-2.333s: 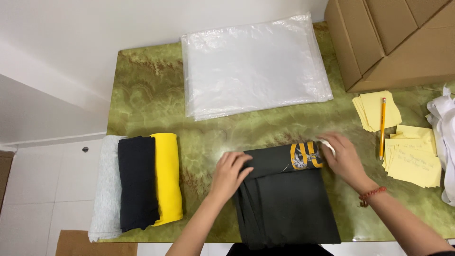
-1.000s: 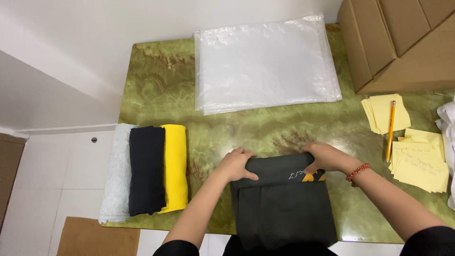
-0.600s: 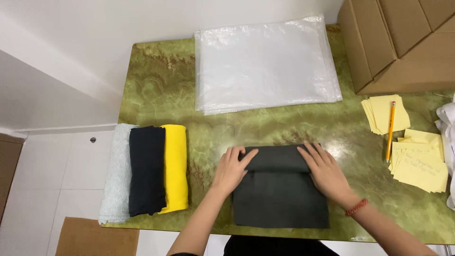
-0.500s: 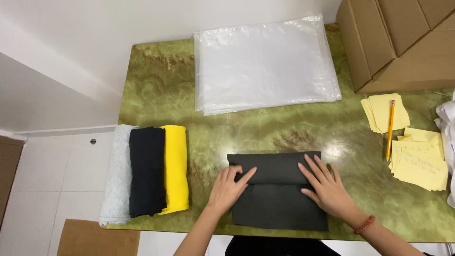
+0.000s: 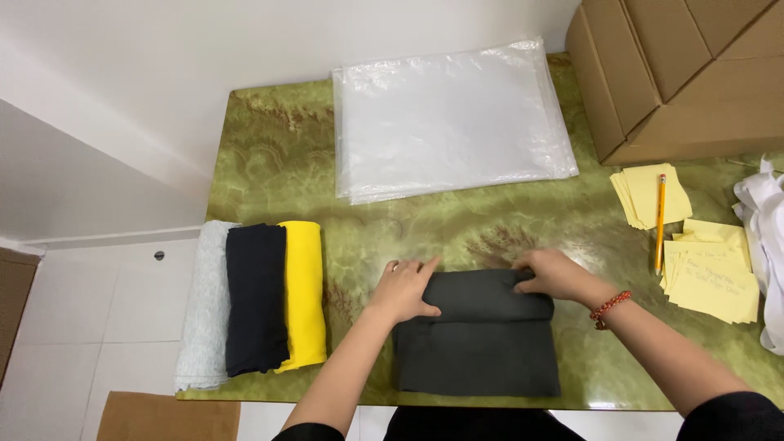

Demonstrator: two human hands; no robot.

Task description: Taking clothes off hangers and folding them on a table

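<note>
Dark grey folded garment (image 5: 478, 343) sits at the near edge of the green marble tabletop (image 5: 278, 163), long side running left-right. Both hands grip its far fold: left hand (image 5: 404, 287) pinching the left corner, right hand (image 5: 551, 273) curled over the right corner. Each hand is right on its own end.

One head-worn view, looking steeply down from close above the green marble table (image 5: 269, 155); wall at twelve o'clock, cardboard boxes (image 5: 686, 73) at two, floor at nine.
</note>
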